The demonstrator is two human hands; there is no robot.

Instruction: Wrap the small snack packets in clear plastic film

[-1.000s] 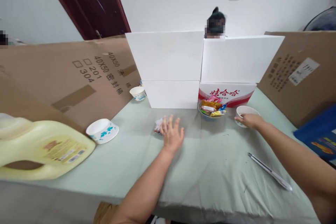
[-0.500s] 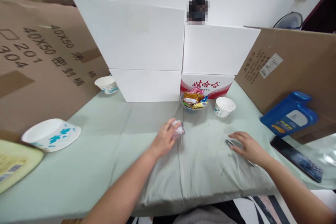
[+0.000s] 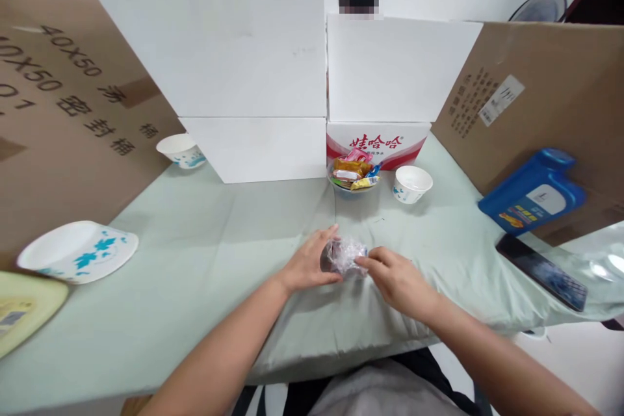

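My left hand (image 3: 309, 263) and my right hand (image 3: 396, 278) meet over the pale green tablecloth (image 3: 214, 234), both closed on a small snack in a crinkly clear wrapper (image 3: 345, 254). The left hand grips its left end, the fingertips of the right hand pinch its right end. Beyond them, against the boxes, stands a bowl of wrapped snacks (image 3: 354, 175) with a small paper cup (image 3: 412, 182) to its right.
White boxes (image 3: 253, 78) and cardboard sheets (image 3: 546, 91) wall the table's back and sides. A paper bowl (image 3: 78, 251) and a yellow jug (image 3: 19, 312) lie at the left, another cup (image 3: 179, 149) behind. A blue bottle (image 3: 531, 192) and a phone (image 3: 541, 271) lie right. Another person's head shows behind the boxes.
My left hand picked the wrapped snack off the cloth and drew it nearer. My right hand left the cup, passed a pen on the cloth, then came in to pinch the wrapper.
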